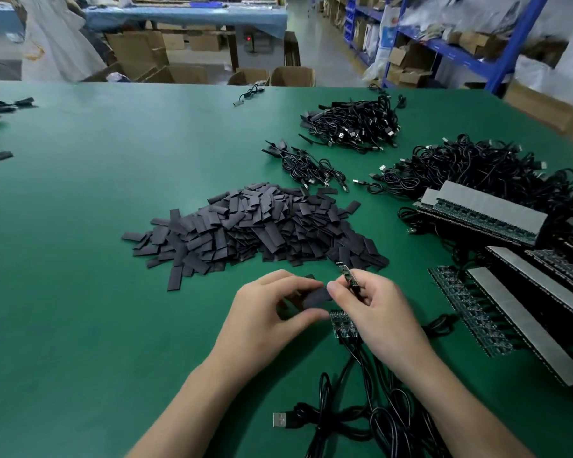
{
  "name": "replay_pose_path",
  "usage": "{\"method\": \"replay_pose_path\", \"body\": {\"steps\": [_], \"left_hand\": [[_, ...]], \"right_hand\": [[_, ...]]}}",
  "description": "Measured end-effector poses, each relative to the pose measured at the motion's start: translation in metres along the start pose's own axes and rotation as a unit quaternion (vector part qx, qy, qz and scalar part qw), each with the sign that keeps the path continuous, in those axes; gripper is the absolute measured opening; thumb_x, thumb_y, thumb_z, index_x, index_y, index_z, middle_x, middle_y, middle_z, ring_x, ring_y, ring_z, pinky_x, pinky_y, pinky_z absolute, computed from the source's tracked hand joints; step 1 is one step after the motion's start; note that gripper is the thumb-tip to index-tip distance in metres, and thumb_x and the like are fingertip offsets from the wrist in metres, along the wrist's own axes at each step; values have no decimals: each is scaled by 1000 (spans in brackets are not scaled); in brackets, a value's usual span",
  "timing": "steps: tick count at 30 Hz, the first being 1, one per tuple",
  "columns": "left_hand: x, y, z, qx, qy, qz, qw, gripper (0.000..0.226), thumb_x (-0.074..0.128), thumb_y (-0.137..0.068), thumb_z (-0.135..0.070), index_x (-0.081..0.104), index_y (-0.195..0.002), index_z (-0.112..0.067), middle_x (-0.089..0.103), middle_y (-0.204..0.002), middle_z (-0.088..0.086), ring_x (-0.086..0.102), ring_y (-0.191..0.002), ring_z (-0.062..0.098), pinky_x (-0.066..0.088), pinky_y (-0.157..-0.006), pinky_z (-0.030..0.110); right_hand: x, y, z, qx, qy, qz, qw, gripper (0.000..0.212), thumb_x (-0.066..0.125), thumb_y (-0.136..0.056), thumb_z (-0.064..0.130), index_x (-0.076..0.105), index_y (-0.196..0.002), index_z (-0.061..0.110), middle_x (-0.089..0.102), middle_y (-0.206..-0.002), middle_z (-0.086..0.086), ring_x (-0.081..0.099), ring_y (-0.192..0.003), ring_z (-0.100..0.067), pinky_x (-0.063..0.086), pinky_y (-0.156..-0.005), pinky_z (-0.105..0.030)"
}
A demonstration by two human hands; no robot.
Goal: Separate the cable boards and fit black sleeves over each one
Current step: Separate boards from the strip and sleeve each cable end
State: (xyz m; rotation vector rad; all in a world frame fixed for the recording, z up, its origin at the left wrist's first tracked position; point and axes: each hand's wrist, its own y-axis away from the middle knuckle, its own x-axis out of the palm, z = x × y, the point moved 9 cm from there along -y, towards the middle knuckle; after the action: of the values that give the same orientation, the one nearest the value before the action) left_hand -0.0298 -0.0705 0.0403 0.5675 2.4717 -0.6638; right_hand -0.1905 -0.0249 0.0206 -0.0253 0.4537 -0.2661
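My left hand (268,312) pinches a flat, matte black sleeve (316,297); my right hand (381,312) pinches a narrow rigid board (347,275) just beside it, above the smooth green mat (80,259).

A flat black sleeve (316,297), pinched in the left hand (268,312), sits just beside a narrow green cable board (348,276) held tilted in the right hand (377,312), above a few joined boards (343,327) trailing black cables (361,408), near a heap of loose sleeves (252,226).
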Motion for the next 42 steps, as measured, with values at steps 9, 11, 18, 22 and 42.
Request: {"method": "replay_pose_path", "body": {"steps": [9,11,18,22,42], "left_hand": [[-21,0,7,-5,41,-81,996,25,78,-81,-37,81,-103,-26,74,-93,-18,68,-85,6,49,-73,16],[-23,-1,13,-23,65,-90,994,25,76,-80,-38,81,-102,-28,74,-92,-19,67,-82,5,46,-71,12],[-21,-1,21,-44,74,-82,993,22,84,-81,-18,82,-100,-29,76,-93,-19,70,-85,12,51,-68,26],[-20,-1,16,-22,67,-72,995,19,83,-82,-20,82,-99,-29,76,-93,-19,71,-87,15,51,-67,30],[-10,1,10,36,-73,5,997,20,81,-85,-38,78,-105,-37,70,-95,-24,66,-82,1,47,-71,17]], "right_hand": [[-7,3,11,-26,-26,-8,999,31,45,-100,53,54,-95,24,41,-62,9,35,-55,-8,33,-57,-34],[-8,5,18,-54,28,-10,998,22,48,-104,39,52,-89,23,42,-60,1,35,-52,-6,30,-52,-28],[-5,10,26,-84,125,4,989,28,54,-101,39,56,-77,25,48,-55,10,41,-50,-9,30,-51,-28],[-4,10,25,-79,125,21,989,31,53,-101,40,57,-75,23,48,-53,11,41,-48,-9,25,-51,-21],[5,10,12,-50,190,66,978,31,58,-99,39,56,-71,28,55,-56,19,51,-56,-5,38,-56,-18]]}}
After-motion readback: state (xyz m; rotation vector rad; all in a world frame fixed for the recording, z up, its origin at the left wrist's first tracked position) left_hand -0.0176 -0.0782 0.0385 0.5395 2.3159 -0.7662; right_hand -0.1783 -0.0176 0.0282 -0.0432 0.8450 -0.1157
